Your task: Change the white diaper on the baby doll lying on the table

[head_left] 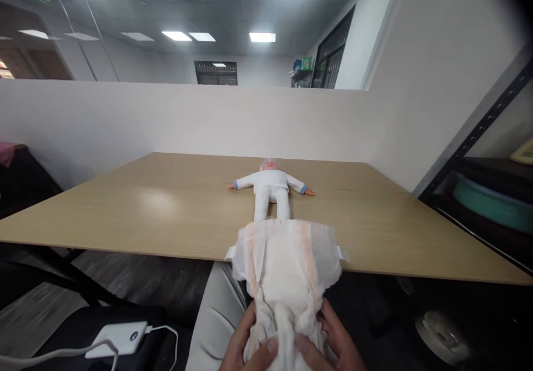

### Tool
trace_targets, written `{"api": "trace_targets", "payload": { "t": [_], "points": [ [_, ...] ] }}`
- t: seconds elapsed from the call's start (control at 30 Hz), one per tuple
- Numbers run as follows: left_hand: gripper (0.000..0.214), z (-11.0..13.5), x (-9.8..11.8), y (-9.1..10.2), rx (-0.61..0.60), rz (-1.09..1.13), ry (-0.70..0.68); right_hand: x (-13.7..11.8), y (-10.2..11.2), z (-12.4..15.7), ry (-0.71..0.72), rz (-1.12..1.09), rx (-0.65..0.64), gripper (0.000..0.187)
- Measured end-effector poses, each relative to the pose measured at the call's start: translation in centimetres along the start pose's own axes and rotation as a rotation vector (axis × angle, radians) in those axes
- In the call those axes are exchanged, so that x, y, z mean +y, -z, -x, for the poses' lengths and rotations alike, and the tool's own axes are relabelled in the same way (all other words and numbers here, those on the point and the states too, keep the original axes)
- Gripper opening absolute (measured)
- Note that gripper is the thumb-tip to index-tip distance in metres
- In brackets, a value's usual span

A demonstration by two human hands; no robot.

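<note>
An opened white diaper [285, 260] with pale orange strips and side tabs hangs in front of me, its upper end over the table's near edge. My left hand [250, 340] grips its lower left side, the thumb pressed on the inner face. On the lower right side, my right hand [328, 337] holds it the same way, fingers behind and thumb in front. Between the thumbs the padding bunches into a raised fold. Beyond the diaper a baby doll [271, 185] in a white outfit with blue cuffs lies on its back, arms spread. The diaper hides its feet.
The wooden table [125, 210] reaches to a low white wall [250, 118]. At lower left a white power bank [119, 339] with a cable lies on a black seat [137, 315]. A dark metal shelf [470, 176] holding a teal item [493, 201] stands at right.
</note>
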State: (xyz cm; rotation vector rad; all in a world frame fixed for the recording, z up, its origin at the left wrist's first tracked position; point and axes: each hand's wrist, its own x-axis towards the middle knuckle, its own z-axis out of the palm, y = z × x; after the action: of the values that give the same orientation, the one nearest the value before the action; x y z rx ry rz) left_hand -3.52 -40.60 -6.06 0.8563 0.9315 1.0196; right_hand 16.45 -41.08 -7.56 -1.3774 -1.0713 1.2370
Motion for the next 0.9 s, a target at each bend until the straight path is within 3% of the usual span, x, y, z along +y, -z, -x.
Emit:
{"api": "trace_targets", "payload": {
  "t": [0.1,0.27,0.47,0.53,0.67,0.73,0.9],
  "points": [
    [0.073,-1.8,0.0,0.0,0.069,0.065,0.032,0.9,-1.1,-2.3,0.026,-0.038,0.029,0.088],
    [0.064,-5.0,-2.3,0.8,0.124,0.129,0.05,2.2,-1.2,-5.4,0.09,-0.006,-0.198,0.06],
    [0.06,-5.1,-3.8,1.6,0.123,0.044,0.05,3.8,-0.1,-5.0,0.096,0.06,-0.225,0.052],
    [0.059,-4.8,-3.8,1.8,0.135,-0.006,0.058,4.4,0.4,-4.6,0.136,0.185,-0.137,0.051],
    [0.058,-4.6,-3.8,1.9,0.154,-0.067,0.052,3.9,0.9,-4.3,0.377,0.473,0.239,0.049],
    [0.06,-4.6,-3.9,1.6,0.16,-0.058,0.045,2.3,0.4,-4.7,0.524,0.58,0.289,0.045],
    [0.062,-4.7,-4.5,0.7,0.173,0.058,0.012,-2.0,-3.1,-8.2,0.737,0.843,-0.012,0.05]
  ]
}}
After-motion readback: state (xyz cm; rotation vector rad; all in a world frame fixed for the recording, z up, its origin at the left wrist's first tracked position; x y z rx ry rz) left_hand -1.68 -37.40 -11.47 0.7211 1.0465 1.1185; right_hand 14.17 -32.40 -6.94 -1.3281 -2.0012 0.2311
